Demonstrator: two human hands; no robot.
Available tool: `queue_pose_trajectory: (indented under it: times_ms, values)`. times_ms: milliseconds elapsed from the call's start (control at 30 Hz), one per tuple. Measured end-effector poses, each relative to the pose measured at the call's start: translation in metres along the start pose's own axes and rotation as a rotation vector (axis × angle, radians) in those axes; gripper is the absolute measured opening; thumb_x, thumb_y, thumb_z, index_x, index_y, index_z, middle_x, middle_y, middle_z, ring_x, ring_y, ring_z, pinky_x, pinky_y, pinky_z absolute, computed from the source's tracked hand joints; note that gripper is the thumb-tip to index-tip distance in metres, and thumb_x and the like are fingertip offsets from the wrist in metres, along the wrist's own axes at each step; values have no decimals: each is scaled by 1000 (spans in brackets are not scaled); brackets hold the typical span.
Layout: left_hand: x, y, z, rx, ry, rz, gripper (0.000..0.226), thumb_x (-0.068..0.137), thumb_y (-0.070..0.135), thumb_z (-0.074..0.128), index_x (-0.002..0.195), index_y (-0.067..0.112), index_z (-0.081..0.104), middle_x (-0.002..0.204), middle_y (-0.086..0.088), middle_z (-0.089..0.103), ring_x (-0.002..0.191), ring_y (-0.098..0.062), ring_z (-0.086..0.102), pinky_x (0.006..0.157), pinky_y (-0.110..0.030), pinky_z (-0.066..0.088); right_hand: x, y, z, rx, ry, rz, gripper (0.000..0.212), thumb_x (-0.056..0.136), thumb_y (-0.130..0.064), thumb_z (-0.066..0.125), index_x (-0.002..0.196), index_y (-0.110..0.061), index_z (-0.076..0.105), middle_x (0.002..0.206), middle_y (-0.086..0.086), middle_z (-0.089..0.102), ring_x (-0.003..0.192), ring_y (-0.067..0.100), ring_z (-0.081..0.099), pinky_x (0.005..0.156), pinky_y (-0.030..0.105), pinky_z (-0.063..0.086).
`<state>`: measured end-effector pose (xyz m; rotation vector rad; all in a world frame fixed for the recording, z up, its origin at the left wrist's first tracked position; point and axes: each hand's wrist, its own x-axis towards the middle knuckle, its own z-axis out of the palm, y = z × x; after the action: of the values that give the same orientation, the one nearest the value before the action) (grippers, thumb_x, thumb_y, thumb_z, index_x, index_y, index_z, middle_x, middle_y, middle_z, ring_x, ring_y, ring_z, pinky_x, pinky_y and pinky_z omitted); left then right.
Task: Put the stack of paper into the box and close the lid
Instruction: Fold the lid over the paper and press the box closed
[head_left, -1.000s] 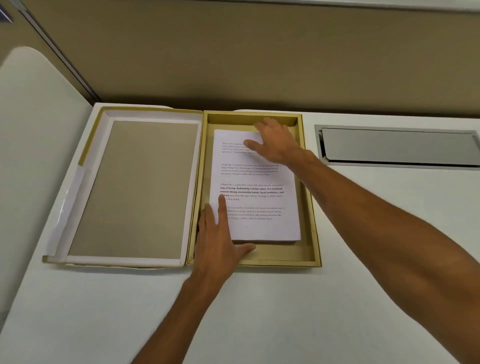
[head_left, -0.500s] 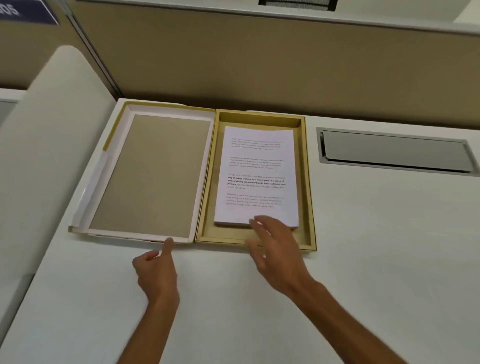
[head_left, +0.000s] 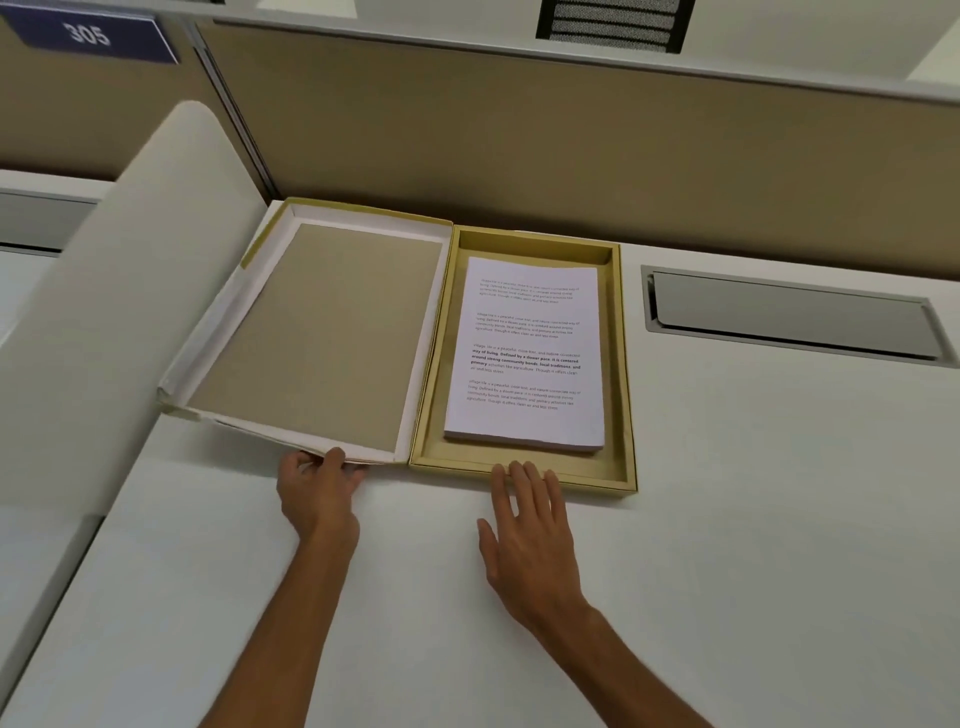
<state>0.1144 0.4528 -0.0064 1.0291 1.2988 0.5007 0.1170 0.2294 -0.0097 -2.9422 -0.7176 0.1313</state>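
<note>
Paper stack (head_left: 524, 353), printed side up, is lodged flat inside the yellow box (head_left: 627, 374) near the tabletop's (head_left: 779, 519) far edge, so only closing remains. The hinged lid (head_left: 322, 338), laid open towards the left edge, is pinched at its near rim by the left hand (head_left: 317, 488), seemingly to swing it over. The right hand (head_left: 530, 530), spread open and empty, is pressed against the box's near wall, probably as a brace.

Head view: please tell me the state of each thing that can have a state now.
box: open, paper inside
lid: open, near edge slightly lifted
stack of paper: lying flat in box
left hand: gripping lid's near edge
right hand: open, fingertips at box's near wall
desk hatch: closed
</note>
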Motion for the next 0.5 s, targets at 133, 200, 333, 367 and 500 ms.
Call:
queue_pose_trajectory:
  times_ms: [133, 200, 333, 367, 500]
  values:
    - [-14, -9, -4, 35, -15, 212, 22, 89, 0, 69, 101, 8, 52, 100, -9, 66, 88, -19, 69, 86, -43, 60, 1, -1, -4, 20, 0, 13, 67, 86, -41, 72, 140, -4, 57, 142, 20, 58, 134, 37, 53, 115, 45, 6]
    - [-20, -12, -5, 50, -20, 307, 26, 89, 2, 71, 103, 10, 51, 103, -11, 68, 94, -21, 71, 85, -40, 61, 0, -2, -4, 23, 5, 17, 67, 86, -41, 73, 139, -4, 58, 142, 20, 58, 134, 37, 53, 115, 45, 7]
    - [-33, -16, -4, 144, -22, 468, 49, 82, 6, 81, 117, 15, 48, 117, -7, 68, 102, -12, 70, 88, -21, 59, 0, -2, -2, 24, 20, 22, 70, 83, -40, 77, 139, -4, 58, 141, 20, 58, 133, 37, 54, 115, 44, 6]
    - [-36, -15, -3, 161, -25, 485, 56, 80, 7, 83, 123, 16, 48, 119, -5, 67, 101, -11, 69, 84, -13, 57, 0, -2, -1, 25, 29, 18, 70, 83, -39, 77, 139, -4, 58, 141, 20, 58, 133, 37, 54, 115, 44, 6]
    - [-45, -18, 1, 293, -51, 566, 58, 80, 9, 83, 130, 10, 55, 121, -9, 68, 105, -19, 66, 88, -33, 60, -1, -2, 3, 34, 63, 13, 70, 82, -40, 77, 139, -3, 58, 141, 20, 59, 133, 38, 54, 116, 44, 6]
